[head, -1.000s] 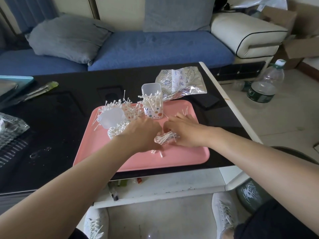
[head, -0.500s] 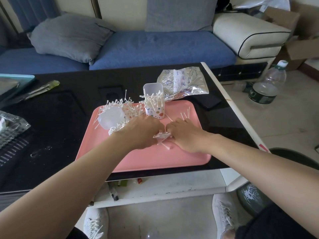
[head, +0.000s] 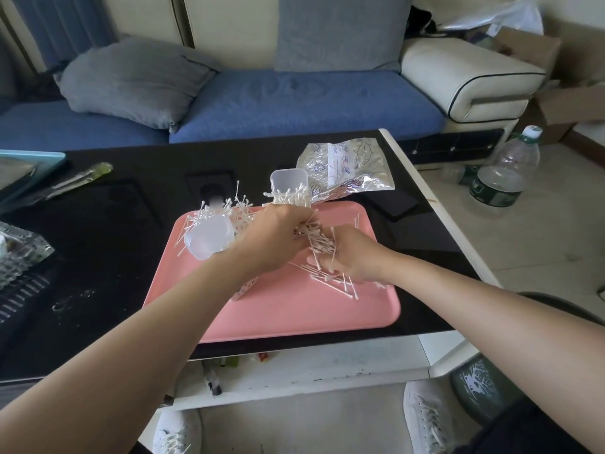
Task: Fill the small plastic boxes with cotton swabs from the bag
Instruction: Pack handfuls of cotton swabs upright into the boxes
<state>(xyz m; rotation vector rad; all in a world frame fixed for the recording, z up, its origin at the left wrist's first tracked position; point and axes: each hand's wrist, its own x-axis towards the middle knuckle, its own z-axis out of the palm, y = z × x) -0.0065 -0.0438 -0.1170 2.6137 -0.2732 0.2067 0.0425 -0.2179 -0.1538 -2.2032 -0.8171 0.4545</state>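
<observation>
Nearest, two white shoes [head: 429, 417] stand on the floor below the tabletop [head: 108, 257] edge, and both bare forearms reach forward over a pink tray [head: 294, 316] lying on the black surface. The left hand [head: 275, 237] and the right hand [head: 353, 253] meet above the middle of the tray, each with fingers curled around the same untidy bunch of cotton swabs [head: 319, 239]: the left grips its upper end, the right its lower end. Loose swabs [head: 334, 280] lie scattered on the tray just below the right hand. Under the left wrist a dotted box [head: 244, 290] shows only partly. At the tray's far left, a translucent box [head: 209, 235] sits among swabs sticking out in every direction. Behind the left hand an upright small box [head: 289, 188] with its lid flipped open is crammed with swabs. Just beyond it, the crumpled clear bag [head: 347, 168] rests on the tabletop, touching the tray's far edge. Farther off are a blue sofa [head: 294, 103] with a grey cushion [head: 131, 83], and a water bottle [head: 501, 178] on the floor to the right.
</observation>
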